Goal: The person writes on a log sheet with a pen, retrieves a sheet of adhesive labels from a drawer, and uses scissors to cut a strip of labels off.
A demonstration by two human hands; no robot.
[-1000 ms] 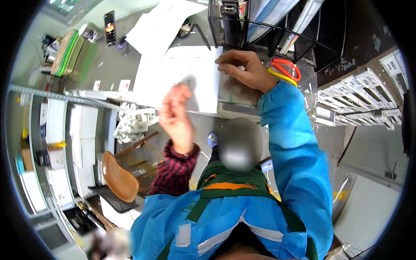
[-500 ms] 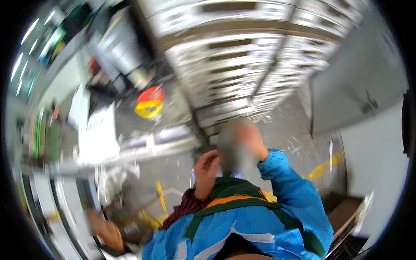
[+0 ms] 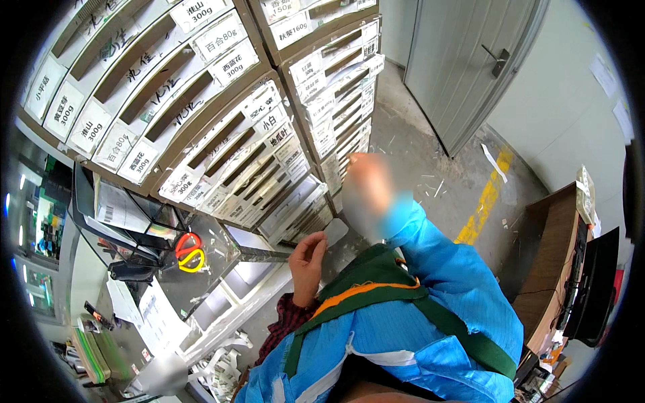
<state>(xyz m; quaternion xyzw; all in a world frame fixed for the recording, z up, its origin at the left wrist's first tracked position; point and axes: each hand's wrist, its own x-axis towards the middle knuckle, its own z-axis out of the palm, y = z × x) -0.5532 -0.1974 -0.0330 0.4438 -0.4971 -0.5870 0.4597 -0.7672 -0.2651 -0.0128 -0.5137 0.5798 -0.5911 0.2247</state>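
My left hand [image 3: 307, 266], its dark checked cuff at the wrist, is raised before my green apron [image 3: 363, 275] with its fingers curled toward the thumb. A small pale flat piece [image 3: 336, 230] shows at its fingertips; whether they pinch it is unclear. My right hand [image 3: 368, 178] comes out of a blue sleeve, farther forward and to the right. A blurred patch covers most of it, so its grip and anything in it are hidden. Ahead stands a cabinet of shallow drawers [image 3: 248, 151] with white paper labels and slot openings; neither hand clearly touches it.
On the left, a workbench [image 3: 209, 250] carries red-and-yellow-handled scissors [image 3: 190, 252], a black desk rack [image 3: 121, 208] and paper sheets [image 3: 161, 316]. White paper strips [image 3: 218, 366] hang beside it. At right are a grey door [image 3: 457, 74], yellow floor tape [image 3: 482, 201] and a wooden desk [image 3: 547, 248] with a monitor.
The view has swung left toward the labelled cabinet and sharpened, bringing the desk at right into sight. My left hand stays raised before the apron; my right hand remains largely blurred.
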